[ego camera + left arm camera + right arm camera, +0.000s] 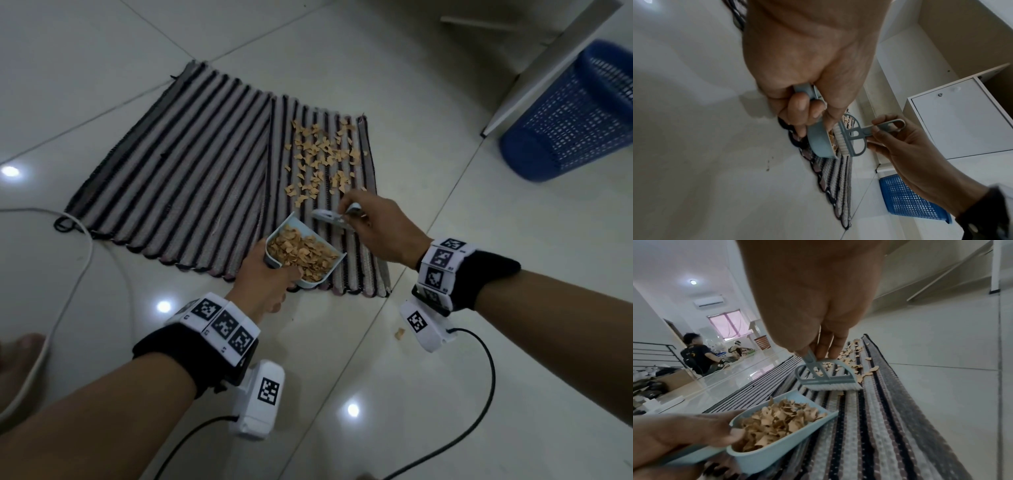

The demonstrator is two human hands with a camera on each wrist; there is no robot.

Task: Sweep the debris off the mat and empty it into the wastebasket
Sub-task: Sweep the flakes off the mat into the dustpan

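Pale-blue plastic dustpan, heaped with tan debris, sits low centre in the head view, its open lip turned toward the brush so swept scraps can slide in. The left hand has its fingers wrapped round the pan's handle, probably to steady the load. The right hand pinches the small brush by its handle, bristles down on the striped mat, just below the remaining scraps. The blue wastebasket waits at upper right, well apart.

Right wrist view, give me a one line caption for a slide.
Right hand holds a small brush on the striped mat beside a dustpan full of debris.
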